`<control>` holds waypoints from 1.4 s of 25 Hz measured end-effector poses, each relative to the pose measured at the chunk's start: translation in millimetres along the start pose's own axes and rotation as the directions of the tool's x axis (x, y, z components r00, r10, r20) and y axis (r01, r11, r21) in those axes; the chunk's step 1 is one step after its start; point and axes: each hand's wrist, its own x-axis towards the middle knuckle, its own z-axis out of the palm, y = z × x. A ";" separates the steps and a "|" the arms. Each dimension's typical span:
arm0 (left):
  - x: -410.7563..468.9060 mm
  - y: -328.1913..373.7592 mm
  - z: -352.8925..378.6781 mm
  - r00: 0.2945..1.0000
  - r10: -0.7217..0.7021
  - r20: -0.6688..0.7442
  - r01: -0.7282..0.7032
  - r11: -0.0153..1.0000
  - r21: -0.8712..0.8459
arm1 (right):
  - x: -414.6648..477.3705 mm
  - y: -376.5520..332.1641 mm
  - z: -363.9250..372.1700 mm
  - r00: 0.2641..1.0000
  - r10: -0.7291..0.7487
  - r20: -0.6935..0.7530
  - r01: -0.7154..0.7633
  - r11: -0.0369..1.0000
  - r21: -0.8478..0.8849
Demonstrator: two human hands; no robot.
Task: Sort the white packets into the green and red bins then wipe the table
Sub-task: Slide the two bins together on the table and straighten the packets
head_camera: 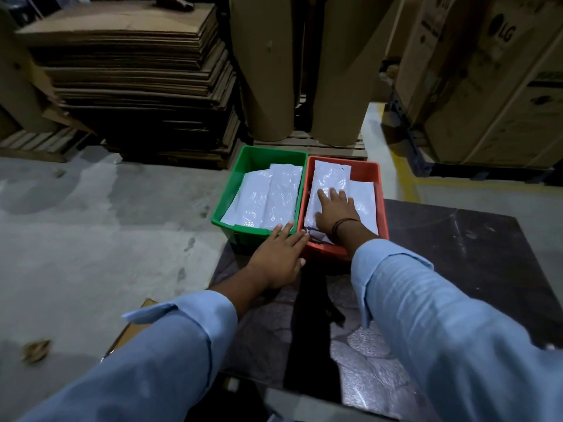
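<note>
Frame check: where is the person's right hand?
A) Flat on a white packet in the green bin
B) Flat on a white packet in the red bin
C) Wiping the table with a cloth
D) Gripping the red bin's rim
B: the right hand lies with straight fingers on a white packet inside the red bin, while the left hand is at the green bin's near rim.

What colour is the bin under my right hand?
It's the red bin, clearest in the head view; right hand rests inside.
</note>
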 end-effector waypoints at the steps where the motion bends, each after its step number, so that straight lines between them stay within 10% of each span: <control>1: 0.7 -0.3 0.0 1.000 -0.001 -0.002 0.001 1.000 -0.008 | -3.0 4.0 4.6 1.000 -0.008 0.024 0.008 1.000 -0.011; 9: 9.9 -4.0 -0.7 0.997 -0.012 -0.077 0.003 0.993 -0.116 | 11.4 25.7 2.4 0.979 0.013 -0.204 0.009 0.994 0.105; 17: 14.4 -9.3 4.1 0.994 -0.025 -0.104 0.013 0.992 -0.123 | 60.4 8.0 12.5 1.000 -0.014 0.004 0.014 1.000 0.025; 35: 20.8 -2.8 10.7 0.963 -0.095 -0.252 0.039 0.976 -0.216 | 75.1 16.7 53.9 1.000 -0.004 -0.010 0.005 0.997 0.082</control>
